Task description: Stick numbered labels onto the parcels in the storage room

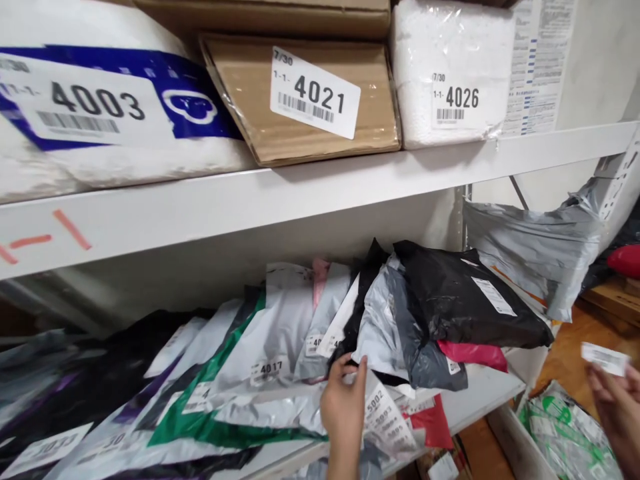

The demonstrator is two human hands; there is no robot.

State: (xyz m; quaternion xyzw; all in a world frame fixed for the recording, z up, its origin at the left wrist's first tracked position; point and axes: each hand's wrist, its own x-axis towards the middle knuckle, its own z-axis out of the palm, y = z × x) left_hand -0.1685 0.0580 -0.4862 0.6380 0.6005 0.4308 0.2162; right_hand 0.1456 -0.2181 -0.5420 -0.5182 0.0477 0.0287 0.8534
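My left hand [344, 403] is closed, thumb and fingers at the lower corner of a white plastic mailer bag [381, 323] in the row on the lower shelf. From behind its thumb hangs a strip of printed number labels [389, 417], with 5002 at the top; the hand seems to grip it, though the hold is partly hidden. At the right edge my right hand [616, 407] pinches a small white label [605, 359], its print too blurred to read. Beside the white bag lean a grey mailer bag [420, 340] and a black one [465, 293].
Labelled bags, including a grey one marked 4017 [295, 327], lean leftward along the lower shelf. Above, a white shelf beam [300, 193] carries a cardboard parcel [240, 87] and white packs [453, 40]. A bin [520, 440] with green-printed bags [570, 420] stands low right.
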